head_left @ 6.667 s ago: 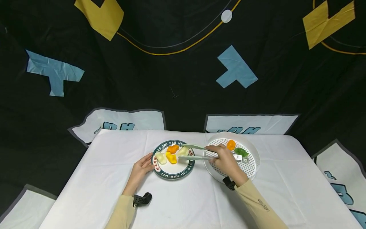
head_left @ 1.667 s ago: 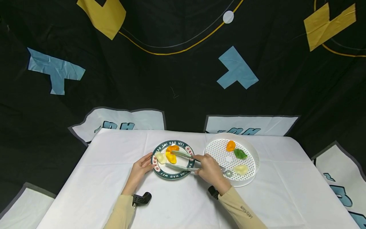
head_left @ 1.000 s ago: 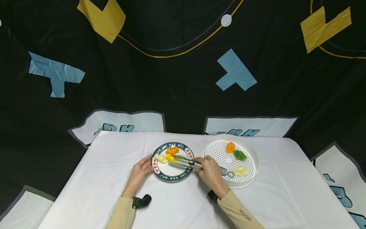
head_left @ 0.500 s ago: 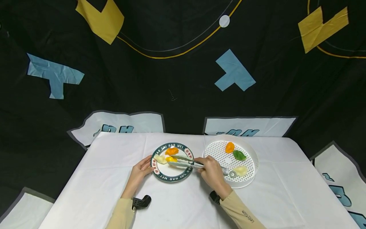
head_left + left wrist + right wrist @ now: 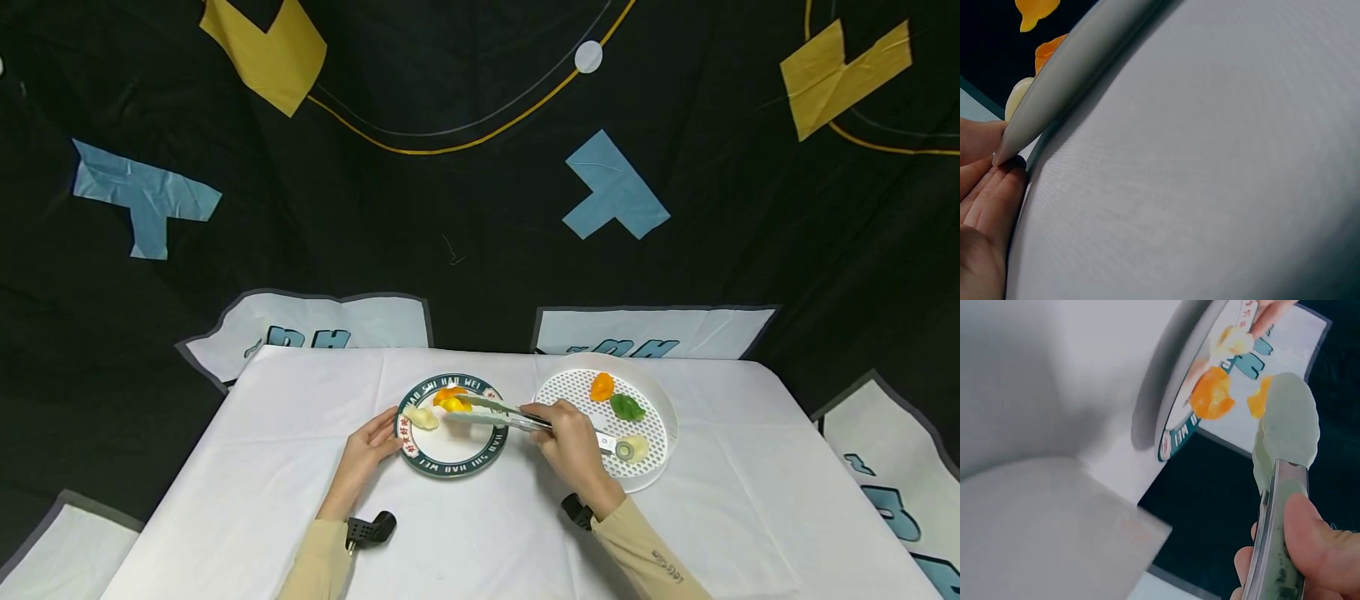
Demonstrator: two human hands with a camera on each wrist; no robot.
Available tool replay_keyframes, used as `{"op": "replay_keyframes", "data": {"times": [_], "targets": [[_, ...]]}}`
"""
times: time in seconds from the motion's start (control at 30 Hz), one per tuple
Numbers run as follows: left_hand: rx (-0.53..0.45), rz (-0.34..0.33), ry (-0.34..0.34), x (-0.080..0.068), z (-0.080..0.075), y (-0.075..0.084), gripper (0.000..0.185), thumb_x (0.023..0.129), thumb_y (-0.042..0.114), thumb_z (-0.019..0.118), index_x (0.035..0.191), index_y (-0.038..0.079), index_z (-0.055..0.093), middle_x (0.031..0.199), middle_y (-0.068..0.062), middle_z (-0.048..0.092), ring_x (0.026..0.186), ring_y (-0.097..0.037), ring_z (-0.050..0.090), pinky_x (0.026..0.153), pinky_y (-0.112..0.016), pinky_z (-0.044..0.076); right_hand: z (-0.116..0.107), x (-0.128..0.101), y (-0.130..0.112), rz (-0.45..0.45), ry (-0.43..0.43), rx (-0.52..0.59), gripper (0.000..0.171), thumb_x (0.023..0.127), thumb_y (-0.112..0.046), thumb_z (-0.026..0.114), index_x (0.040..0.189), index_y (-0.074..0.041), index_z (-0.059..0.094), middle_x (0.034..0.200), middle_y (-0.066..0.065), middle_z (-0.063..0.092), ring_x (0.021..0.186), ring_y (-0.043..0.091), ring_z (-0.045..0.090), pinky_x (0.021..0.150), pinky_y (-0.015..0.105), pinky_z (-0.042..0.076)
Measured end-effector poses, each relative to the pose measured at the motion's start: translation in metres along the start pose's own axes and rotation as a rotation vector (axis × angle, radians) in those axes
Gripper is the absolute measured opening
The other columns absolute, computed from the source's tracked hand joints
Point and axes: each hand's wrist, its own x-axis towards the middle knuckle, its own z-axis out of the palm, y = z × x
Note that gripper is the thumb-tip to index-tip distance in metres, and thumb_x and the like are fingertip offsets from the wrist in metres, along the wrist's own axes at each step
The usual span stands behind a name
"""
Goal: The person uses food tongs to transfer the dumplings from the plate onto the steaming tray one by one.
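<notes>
A green-rimmed plate [image 5: 480, 450] sits mid-table with an orange dumpling [image 5: 448, 392] and a white dumpling [image 5: 421, 418] on it. My left hand [image 5: 392, 430] pinches the plate's left rim [image 5: 1054, 87], thumb above and fingers below. My right hand [image 5: 546, 422] grips metal tongs [image 5: 498, 413], whose pale tips [image 5: 1286, 422] pinch a yellow dumpling [image 5: 454, 405] just above the plate. In the right wrist view the yellow dumpling [image 5: 1259, 403] shows beside the tong tip, with the orange dumpling [image 5: 1210, 394] behind it.
A white perforated steamer tray [image 5: 581, 392] stands right of the plate, holding an orange dumpling [image 5: 602, 386], a green one [image 5: 627, 407] and a white one [image 5: 637, 448]. The white-clothed table [image 5: 262, 467] ends against a black patterned backdrop.
The tongs closed on the yellow dumpling and raised it slightly off the plate, drifting right. My right hand shifted right with them. The left hand stayed at the rim.
</notes>
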Motion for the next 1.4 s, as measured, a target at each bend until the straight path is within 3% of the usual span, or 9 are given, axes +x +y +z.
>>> {"op": "replay_keyframes", "data": {"times": [0.17,0.53,0.97,1.4], "targets": [[0.012,-0.002,0.004,0.0,0.0,0.0,0.059,0.087,-0.005,0.06,0.143,-0.004,0.038,0.143,-0.023,0.041,0.131,-0.031,0.042,0.092,-0.013,0.044,-0.011,0.002,0.009,-0.001,0.015,0.016,0.04,0.062,0.01,0.079,0.098,-0.007,0.075,0.082,0.006,0.07,0.068,0.016,0.058,0.056,0.033,0.049],[0.027,0.002,0.01,0.0,0.0,0.0,0.06,0.087,-0.004,0.06,0.142,-0.005,0.038,0.144,-0.022,0.04,0.13,-0.032,0.041,0.094,-0.016,0.045,-0.041,0.001,0.032,0.092,0.016,-0.015,0.039,0.065,0.01,0.079,0.102,-0.003,0.074,0.09,0.012,0.071,0.07,0.02,0.056,0.059,0.034,0.046],[0.015,0.017,-0.013,-0.002,0.0,0.001,0.058,0.089,-0.005,0.059,0.143,-0.006,0.036,0.147,-0.023,0.034,0.132,-0.033,0.039,0.096,-0.014,0.043,-0.071,-0.009,0.065,0.144,0.097,-0.082,0.037,0.066,0.011,0.078,0.101,0.002,0.072,0.082,0.018,0.067,0.072,0.028,0.06,0.061,0.045,0.052],[0.012,0.012,-0.006,-0.002,0.001,0.001,0.058,0.088,-0.006,0.059,0.142,-0.006,0.037,0.146,-0.024,0.036,0.132,-0.033,0.04,0.095,-0.015,0.044,-0.084,-0.019,0.092,0.256,0.08,-0.147,0.038,0.069,0.01,0.077,0.106,0.003,0.07,0.081,0.021,0.065,0.07,0.03,0.058,0.062,0.047,0.049]]}}
